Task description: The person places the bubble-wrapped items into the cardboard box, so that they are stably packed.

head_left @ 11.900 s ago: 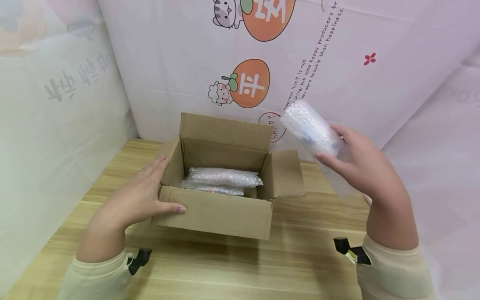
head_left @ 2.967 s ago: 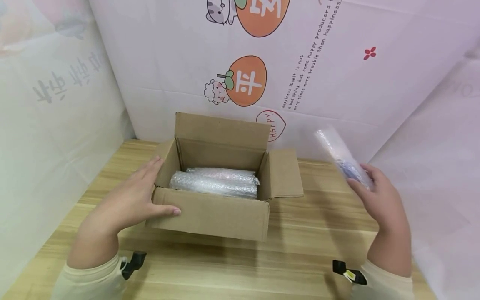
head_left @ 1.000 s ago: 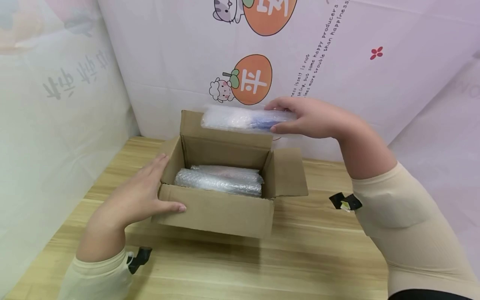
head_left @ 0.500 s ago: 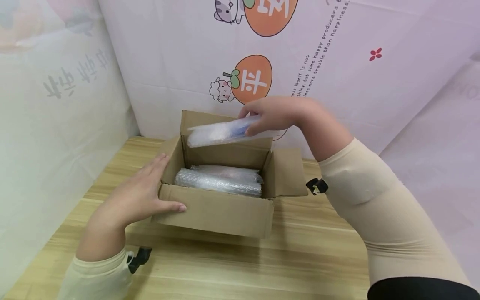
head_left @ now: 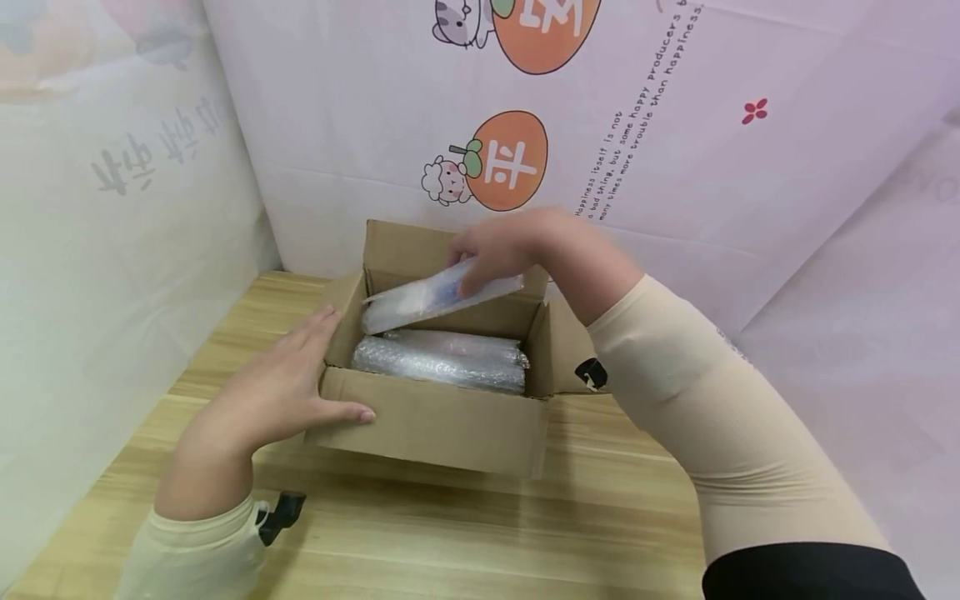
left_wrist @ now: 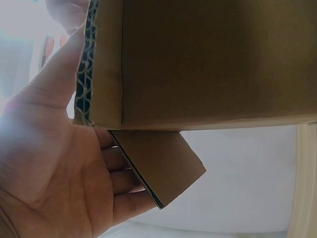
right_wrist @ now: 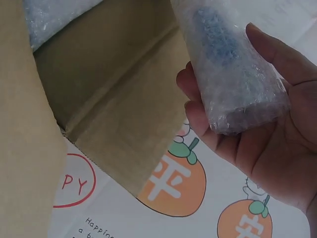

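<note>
An open cardboard box (head_left: 435, 429) stands on the wooden table, its upper flaps spread. My left hand (head_left: 262, 396) holds its left front corner, thumb along the front and fingers against the left flap. In the left wrist view those fingers (left_wrist: 131, 201) pass behind a small flap (left_wrist: 158, 161). My right hand (head_left: 498, 250) grips a bubble-wrapped roll (head_left: 408, 304) with something blue inside, slanting down into the box's back part. Thumb and fingers lie on either side of the roll (right_wrist: 233, 74) in the right wrist view. What the wrap contains cannot be made out.
Inside the box lie a bubble-wrapped roll (head_left: 438, 365) at the front and another wrapped bundle (head_left: 465, 342) behind it. A printed white sheet (head_left: 637, 125) rises right behind the box. The right flap (head_left: 572, 350) sticks out over the wooden table (head_left: 420, 542).
A wrapped roll came to lie at the box's front. My right hand then brought this blue one from the right, over the back flap and down into the box. My left hand kept its place.
</note>
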Available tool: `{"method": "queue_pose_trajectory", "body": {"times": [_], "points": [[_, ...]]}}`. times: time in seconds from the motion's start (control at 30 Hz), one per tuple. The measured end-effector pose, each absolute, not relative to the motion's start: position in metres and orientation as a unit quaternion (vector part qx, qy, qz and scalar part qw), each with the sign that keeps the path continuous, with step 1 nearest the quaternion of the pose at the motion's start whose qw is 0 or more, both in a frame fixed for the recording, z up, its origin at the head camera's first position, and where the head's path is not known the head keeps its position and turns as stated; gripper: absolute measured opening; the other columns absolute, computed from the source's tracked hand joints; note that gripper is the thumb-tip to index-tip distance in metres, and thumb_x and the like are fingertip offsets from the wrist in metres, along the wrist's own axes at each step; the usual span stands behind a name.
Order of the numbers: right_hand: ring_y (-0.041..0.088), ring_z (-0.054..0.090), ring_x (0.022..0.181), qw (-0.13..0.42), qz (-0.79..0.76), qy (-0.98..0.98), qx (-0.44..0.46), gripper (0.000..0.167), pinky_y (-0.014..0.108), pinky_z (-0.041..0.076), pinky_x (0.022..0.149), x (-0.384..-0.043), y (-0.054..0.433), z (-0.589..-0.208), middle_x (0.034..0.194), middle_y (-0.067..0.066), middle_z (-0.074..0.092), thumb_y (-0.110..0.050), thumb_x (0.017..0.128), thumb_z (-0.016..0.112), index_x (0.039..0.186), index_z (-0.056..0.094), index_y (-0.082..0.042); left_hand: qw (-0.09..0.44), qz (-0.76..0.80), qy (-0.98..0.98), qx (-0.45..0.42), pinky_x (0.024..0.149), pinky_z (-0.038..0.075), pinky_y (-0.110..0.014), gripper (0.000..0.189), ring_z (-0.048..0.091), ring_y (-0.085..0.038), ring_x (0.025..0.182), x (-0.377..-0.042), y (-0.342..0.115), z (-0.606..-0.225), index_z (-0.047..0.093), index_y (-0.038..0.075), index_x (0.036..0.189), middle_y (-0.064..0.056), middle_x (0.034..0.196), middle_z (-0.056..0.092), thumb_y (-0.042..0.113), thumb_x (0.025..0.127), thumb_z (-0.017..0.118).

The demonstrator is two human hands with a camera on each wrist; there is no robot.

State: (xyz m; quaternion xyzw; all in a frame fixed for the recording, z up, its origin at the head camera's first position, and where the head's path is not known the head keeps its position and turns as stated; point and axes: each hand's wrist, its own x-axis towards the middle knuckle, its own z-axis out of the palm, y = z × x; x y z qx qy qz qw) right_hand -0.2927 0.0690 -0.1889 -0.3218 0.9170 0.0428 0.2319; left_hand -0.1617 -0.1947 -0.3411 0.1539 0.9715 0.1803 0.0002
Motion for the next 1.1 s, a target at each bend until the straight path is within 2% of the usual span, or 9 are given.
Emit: {"method": "queue_pose_trajectory", "body": {"times": [0.17,0.4,0.47,0.57,0.73,0.9,1.1], "points": [[0.018,0.051,0.108,0.241,0.064,0.912,-0.326,0.039,0.034,0.045,0.093,-0.291,0.063,-0.198,0.119,-0.002,0.055,-0.04,0.091,0.064,0.125,0.056,-0.023,-0.005,0.182,0.971,0.158,0.117,0.021,-0.062,0.135,0.016,-0.042,0.149,-0.163,-0.195,-0.342,0.006,0.005,0.158,-0.016,0.165,0.006,0.085,0.065,0.063],[0.014,0.042,0.129,0.248,0.097,0.913,-0.31,0.059,0.037,0.036,0.113,-0.29,0.06,-0.203,0.145,-0.005,0.043,-0.046,0.093,0.061,0.145,0.044,-0.022,-0.006,0.183,0.971,0.157,0.118,0.021,-0.061,0.135,0.015,-0.042,0.149,-0.162,-0.195,-0.342,0.006,0.004,0.158,-0.016,0.165,0.006,0.085,0.065,0.063],[0.014,0.041,0.132,0.245,0.1,0.914,-0.309,0.061,0.038,0.035,0.115,-0.29,0.058,-0.201,0.149,-0.004,0.042,-0.048,0.094,0.059,0.146,0.043,-0.022,-0.005,0.181,0.971,0.156,0.118,0.021,-0.061,0.135,0.015,-0.042,0.149,-0.162,-0.195,-0.342,0.006,0.005,0.158,-0.016,0.165,0.006,0.085,0.065,0.063],[0.015,0.041,0.133,0.236,0.093,0.918,-0.306,0.062,0.04,0.035,0.114,-0.291,0.058,-0.196,0.149,-0.003,0.042,-0.052,0.094,0.055,0.147,0.041,-0.022,-0.005,0.18,0.971,0.155,0.118,0.021,-0.061,0.135,0.016,-0.042,0.149,-0.161,-0.195,-0.341,0.006,0.005,0.158,-0.016,0.165,0.006,0.085,0.066,0.063],[0.017,0.048,0.126,0.221,0.035,0.927,-0.301,0.059,0.041,0.04,0.109,-0.29,0.064,-0.179,0.14,-0.001,0.05,-0.053,0.095,0.055,0.145,0.042,-0.023,-0.004,0.182,0.971,0.155,0.118,0.021,-0.061,0.134,0.015,-0.042,0.149,-0.162,-0.195,-0.341,0.005,0.005,0.158,-0.015,0.165,0.006,0.085,0.066,0.063],[0.015,0.051,0.122,0.155,-0.046,0.935,-0.316,0.056,0.04,0.044,0.103,-0.275,0.084,-0.166,0.133,-0.005,0.054,-0.054,0.095,0.055,0.143,0.044,-0.026,-0.004,0.18,0.971,0.158,0.118,0.021,-0.061,0.135,0.015,-0.042,0.149,-0.163,-0.195,-0.341,0.005,0.006,0.158,-0.015,0.165,0.006,0.086,0.066,0.062],[0.014,0.049,0.13,0.05,-0.135,0.93,-0.338,0.057,0.039,0.046,0.103,-0.248,0.12,-0.167,0.141,-0.007,0.05,-0.053,0.095,0.056,0.144,0.045,-0.025,0.0,0.182,0.97,0.159,0.118,0.019,-0.061,0.135,0.013,-0.042,0.149,-0.163,-0.197,-0.342,0.002,0.009,0.159,-0.012,0.165,0.003,0.087,0.065,0.06]]}}
